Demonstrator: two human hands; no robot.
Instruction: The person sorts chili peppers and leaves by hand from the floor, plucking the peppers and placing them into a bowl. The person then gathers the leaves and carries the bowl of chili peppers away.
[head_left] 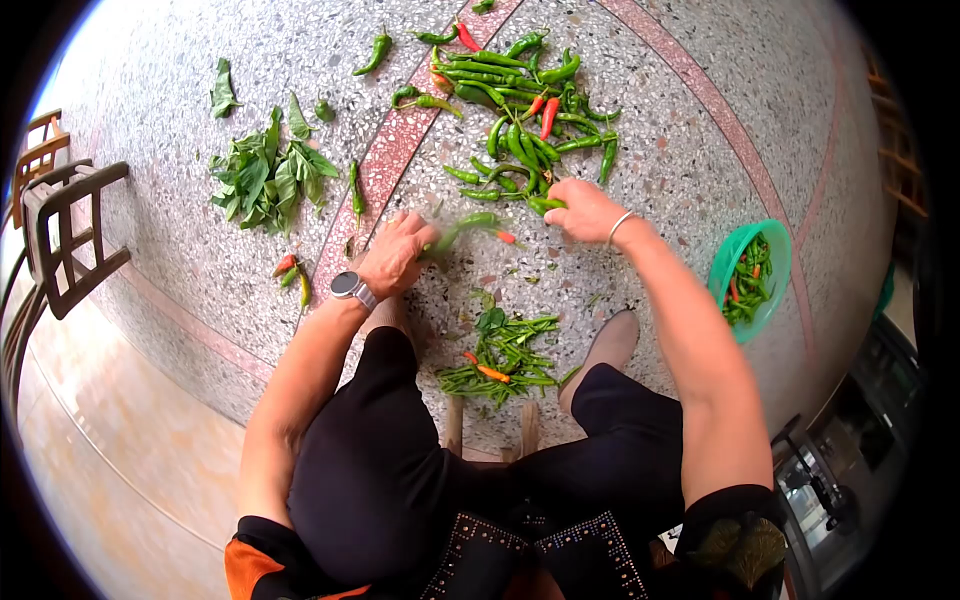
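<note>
My left hand (398, 250), with a watch at the wrist, is closed around the end of some blurred green peppers (468, 228); a red tip shows at their right. My right hand (585, 211), wearing a bracelet, pinches a green pepper (543, 204) at the lower edge of a large pile of green and red peppers (510, 85). Between my feet lies a heap of thin green stems or peppers (510, 350) with an orange pepper (490, 373) on it. A pile of green leaves (268, 175) is at the upper left.
A green plastic basket (786, 262) holding green and red peppers stands on the speckled floor at the right. Wooden stools (75, 235) are at the left edge. A few loose peppers (292, 275) lie left of my left hand.
</note>
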